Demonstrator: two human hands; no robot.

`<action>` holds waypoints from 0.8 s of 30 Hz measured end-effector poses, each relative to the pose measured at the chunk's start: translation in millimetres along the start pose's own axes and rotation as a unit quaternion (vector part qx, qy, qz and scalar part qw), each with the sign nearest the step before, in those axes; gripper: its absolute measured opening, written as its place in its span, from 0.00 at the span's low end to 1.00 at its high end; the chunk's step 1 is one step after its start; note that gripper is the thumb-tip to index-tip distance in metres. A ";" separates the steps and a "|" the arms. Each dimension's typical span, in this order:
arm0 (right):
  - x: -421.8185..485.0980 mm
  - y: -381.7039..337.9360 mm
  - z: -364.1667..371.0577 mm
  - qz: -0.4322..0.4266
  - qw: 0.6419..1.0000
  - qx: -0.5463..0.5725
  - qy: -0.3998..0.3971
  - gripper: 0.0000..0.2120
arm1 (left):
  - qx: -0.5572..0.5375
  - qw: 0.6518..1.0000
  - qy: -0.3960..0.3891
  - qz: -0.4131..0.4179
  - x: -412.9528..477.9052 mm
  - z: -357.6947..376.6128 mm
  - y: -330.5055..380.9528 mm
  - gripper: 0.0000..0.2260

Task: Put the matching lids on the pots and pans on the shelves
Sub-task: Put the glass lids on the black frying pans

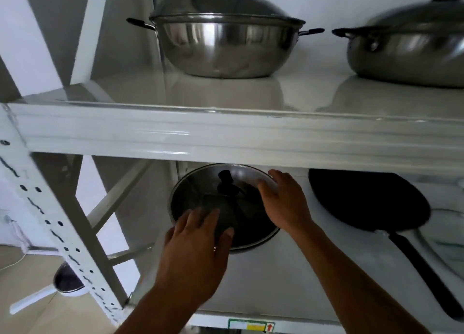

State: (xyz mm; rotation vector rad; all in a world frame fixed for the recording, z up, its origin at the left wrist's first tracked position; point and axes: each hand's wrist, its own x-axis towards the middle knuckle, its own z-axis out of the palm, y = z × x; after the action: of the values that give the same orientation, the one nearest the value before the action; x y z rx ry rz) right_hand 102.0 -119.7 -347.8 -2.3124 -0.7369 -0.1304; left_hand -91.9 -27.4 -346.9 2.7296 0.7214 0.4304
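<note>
A glass lid [221, 203] with a black knob sits on a pan on the lower shelf [276, 278], toward the left and partly tucked under the beam of the shelf above. The left hand [198, 243] grips its near rim, fingers spread over the glass; the right hand [281, 198] holds the far right rim. Just right of it lies a black frying pan [369, 200], uncovered, its long handle pointing near and right. On the upper shelf [226, 132] stand two steel pots, already lidded: one in the middle [221, 44], one at the right edge [411, 52], blurred. A white pan [62, 283] lies on the floor at the near left
</note>
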 end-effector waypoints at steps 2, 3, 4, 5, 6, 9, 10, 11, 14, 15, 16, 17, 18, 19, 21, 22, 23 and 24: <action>-11.4 22.3 -14.6 0.003 1.000 -0.017 0.018 0.26 | -0.010 0.999 0.015 0.029 10.0 8.3 28.2 0.26; -15.7 33.0 -21.1 0.002 0.999 -0.032 0.025 0.28 | -0.011 0.999 0.024 0.043 13.8 13.5 42.9 0.26; -20.4 45.6 -30.2 0.001 0.998 -0.053 0.029 0.29 | -0.013 0.998 0.031 0.056 16.4 20.1 61.1 0.27; -24.0 58.6 -39.7 -0.005 0.997 -0.075 0.033 0.31 | -0.013 0.997 0.039 0.071 19.4 28.2 79.2 0.27; -27.6 72.5 -51.3 -0.016 0.994 -0.097 0.037 0.32 | -0.008 0.995 0.047 0.085 21.7 37.1 98.5 0.27; -37.2 113.9 -91.6 -0.039 0.989 -0.137 0.048 0.31 | -0.003 0.992 0.068 0.104 27.6 64.2 154.3 0.28; -41.9 129.8 -105.6 -0.041 0.987 -0.148 0.048 0.31 | -0.002 0.992 0.070 0.105 29.1 74.1 173.6 0.27; -45.5 146.3 -120.4 -0.046 0.985 -0.161 0.047 0.30 | -0.002 0.992 0.073 0.104 29.0 82.9 194.1 0.26; -46.4 194.6 -158.7 -0.061 0.983 -0.168 0.040 0.30 | -0.002 0.992 0.084 0.099 26.9 105.7 249.5 0.24; -45.5 211.0 -171.9 -0.059 0.983 -0.167 0.041 0.30 | -0.001 0.992 0.082 0.099 28.2 113.4 267.3 0.24; -44.1 228.2 -185.7 -0.059 0.983 -0.167 0.040 0.30 | 0.001 0.992 0.078 0.097 30.1 120.4 285.6 0.24; -42.6 245.0 -198.8 -0.059 0.984 -0.164 0.038 0.30 | 0.006 0.993 0.073 0.091 32.0 127.5 302.7 0.24; -41.4 259.4 -208.8 -0.057 0.985 -0.157 0.035 0.30 | 0.011 0.994 0.068 0.084 34.0 133.4 315.7 0.24; -40.0 275.4 -220.3 -0.056 0.987 -0.149 0.031 0.29 | 0.015 0.995 0.065 0.076 37.1 140.5 330.6 0.25; -39.2 306.0 -238.2 -0.055 0.987 -0.147 0.019 0.29 | 0.016 0.996 0.061 0.062 42.3 154.3 357.0 0.25; -38.8 320.9 -244.6 -0.056 0.987 -0.149 0.012 0.29 | 0.016 0.996 0.062 0.056 43.4 161.6 368.4 0.26; -37.4 333.8 -248.5 -0.058 0.987 -0.152 0.006 0.30 | 0.016 0.997 0.062 0.052 43.8 168.8 376.5 0.26; -35.6 348.7 -253.1 -0.058 0.986 -0.155 0.000 0.30 | 0.016 0.997 0.057 0.048 44.3 177.1 386.5 0.26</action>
State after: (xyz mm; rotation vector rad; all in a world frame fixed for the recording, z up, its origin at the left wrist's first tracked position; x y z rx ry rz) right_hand 288.8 -508.8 -374.1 -2.5604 -0.9061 -0.3196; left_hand 173.9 -361.6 -366.7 2.7963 0.6319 0.6056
